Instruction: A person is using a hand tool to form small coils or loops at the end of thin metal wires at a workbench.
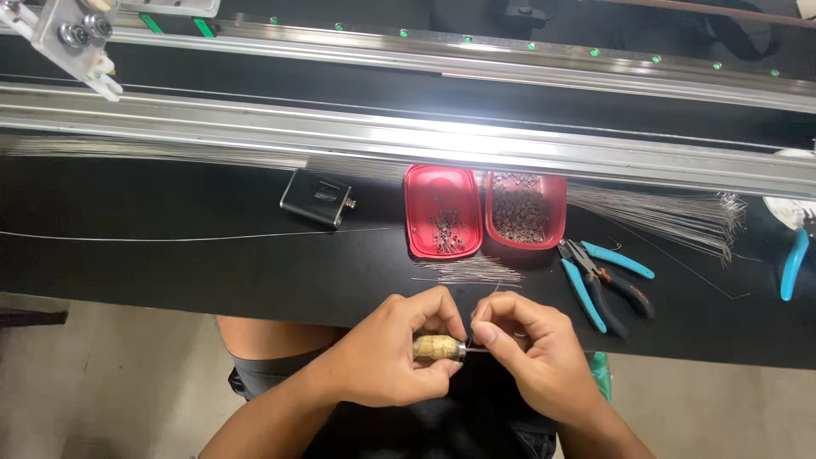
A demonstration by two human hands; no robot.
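**Two hands on a wooden-handled tool at the bench edge**

Below the near edge of the black bench top, over the person's lap, both hands meet. The left hand is clenched around a small tool with a pale wooden handle; fingers and thumb cover most of that handle, so only a short stretch and its metal collar show. The right hand pinches a thin wire at the tool's metal tip. That wire is very fine and hard to follow; it rises toward the bench edge and is lost against the dark surface. What happens at the tip itself is hidden between the fingertips.

On the bench just beyond the hands lies a small bunch of straight wires. Behind it stand two red trays side by side: the left tray holds a few small metal parts, the right tray is filled with tiny dark pieces too small to identify. Blue-handled pliers lie to the right, well apart from the hands. Another blue handle is cut off at the right border. A small black box sits left of the trays. A long metal rail runs across the back. Open bench surface stretches to the left.
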